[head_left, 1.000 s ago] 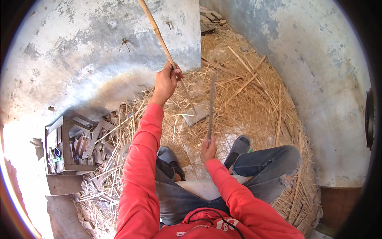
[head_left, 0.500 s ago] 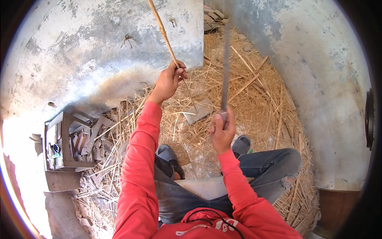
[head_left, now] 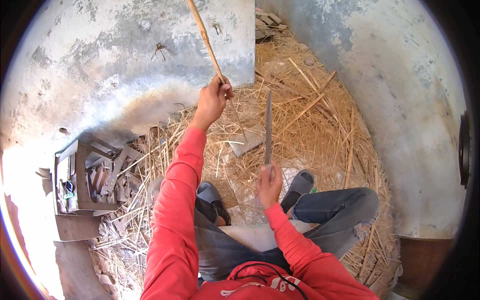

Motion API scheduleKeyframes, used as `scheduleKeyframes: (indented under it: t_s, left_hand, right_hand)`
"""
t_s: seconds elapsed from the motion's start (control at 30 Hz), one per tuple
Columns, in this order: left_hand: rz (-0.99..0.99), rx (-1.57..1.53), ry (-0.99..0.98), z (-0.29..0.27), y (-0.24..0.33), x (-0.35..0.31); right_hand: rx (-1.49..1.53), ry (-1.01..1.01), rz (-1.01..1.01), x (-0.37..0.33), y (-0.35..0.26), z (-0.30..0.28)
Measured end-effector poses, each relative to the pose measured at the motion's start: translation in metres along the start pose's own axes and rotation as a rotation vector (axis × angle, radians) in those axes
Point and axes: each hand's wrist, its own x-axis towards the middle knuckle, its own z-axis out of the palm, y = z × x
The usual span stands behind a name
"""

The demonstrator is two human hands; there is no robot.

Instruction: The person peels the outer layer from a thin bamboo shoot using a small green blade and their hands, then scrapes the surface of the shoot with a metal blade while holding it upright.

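Note:
My left hand (head_left: 211,103) grips a long pale strip of split bamboo or wood (head_left: 204,34) around its middle. The strip slants from the top of the view down through the fist, and its thin lower end touches a flat grey block (head_left: 248,141) on the floor. In my right hand (head_left: 269,185) is a long knife (head_left: 268,125), its blade pointing up and away from me. The blade stands apart from the strip, to its right. Both hands are closed, and the knife's handle is mostly covered by my fingers.
Straw-like shavings (head_left: 310,135) and several longer sticks (head_left: 312,106) litter the floor between worn grey walls (head_left: 125,55). At the left stands a wooden frame box (head_left: 82,177) with scraps in it. My sandalled feet (head_left: 214,200) rest near the block.
My right hand has come down and slightly left, bringing the knife lower and nearer to me. My left hand has barely shifted and still holds the strip.

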Motion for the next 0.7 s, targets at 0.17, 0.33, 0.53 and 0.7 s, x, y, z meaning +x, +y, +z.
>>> scheduleKeyframes:
  t_s: [0.17,0.33,0.53,0.7]
  left_hand:
    - [0.035,0.063,0.114,0.014,0.002,0.004]
    - [-0.026,-0.06,0.103,0.021,0.007,0.006]
    - [-0.001,0.014,0.142,0.008,-0.007,-0.001]
    - [0.035,0.051,0.121,0.019,0.008,0.006]
  right_hand:
    - [0.238,-0.044,-0.265,0.01,-0.039,0.016]
    - [0.041,-0.126,0.33,0.0,0.066,0.003]
    - [0.243,-0.122,0.12,0.021,-0.075,0.002]
    - [-0.051,0.032,-0.444,0.006,0.004,-0.005]
